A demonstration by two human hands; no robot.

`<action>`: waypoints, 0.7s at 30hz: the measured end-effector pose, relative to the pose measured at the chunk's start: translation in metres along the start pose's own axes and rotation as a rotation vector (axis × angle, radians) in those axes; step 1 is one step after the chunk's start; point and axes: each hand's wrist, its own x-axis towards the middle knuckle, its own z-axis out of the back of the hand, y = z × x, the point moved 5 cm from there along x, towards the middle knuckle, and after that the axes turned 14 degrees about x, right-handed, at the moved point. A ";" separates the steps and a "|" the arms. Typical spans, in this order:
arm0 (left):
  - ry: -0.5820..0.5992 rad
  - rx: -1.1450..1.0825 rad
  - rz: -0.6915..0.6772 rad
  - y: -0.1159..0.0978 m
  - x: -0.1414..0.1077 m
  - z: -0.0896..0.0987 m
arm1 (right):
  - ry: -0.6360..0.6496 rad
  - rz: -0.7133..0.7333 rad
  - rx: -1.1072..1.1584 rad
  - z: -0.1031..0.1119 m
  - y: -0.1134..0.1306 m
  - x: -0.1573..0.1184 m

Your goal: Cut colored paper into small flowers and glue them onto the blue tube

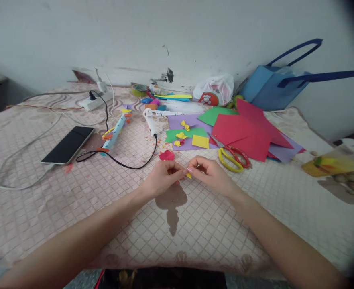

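Note:
Above the near middle of the table, my left hand (166,176) and my right hand (211,173) meet at the fingertips. Both are closed in a pinch on a small yellow paper piece (189,176), mostly covered by the fingers. Just beyond my left hand lies a red paper flower (167,155). Several small folded yellow paper pieces (181,135) rest on green paper (171,135) and purple paper (195,119). A yellow paper square (200,141) sits beside them. Scissors (231,158) with yellow and red handles lie beyond my right hand.
A white glue gun (149,122) trails a black cord to a power strip (95,101). A phone (68,145) is charging at left, near a light-blue decorated strip (114,134). Red paper sheets (246,132), a blue bag (264,88) and a tilted plastic cup (330,162) are at right.

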 end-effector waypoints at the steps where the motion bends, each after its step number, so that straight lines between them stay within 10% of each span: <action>1: -0.002 -0.036 0.005 0.000 0.000 0.000 | -0.003 0.010 0.001 0.000 0.001 0.000; 10: -0.012 -0.511 0.178 0.010 0.001 -0.004 | -0.003 0.526 -0.333 -0.003 0.021 -0.007; 21: 0.087 -0.645 0.285 0.012 0.000 -0.011 | 0.027 0.528 -0.313 -0.004 0.014 -0.007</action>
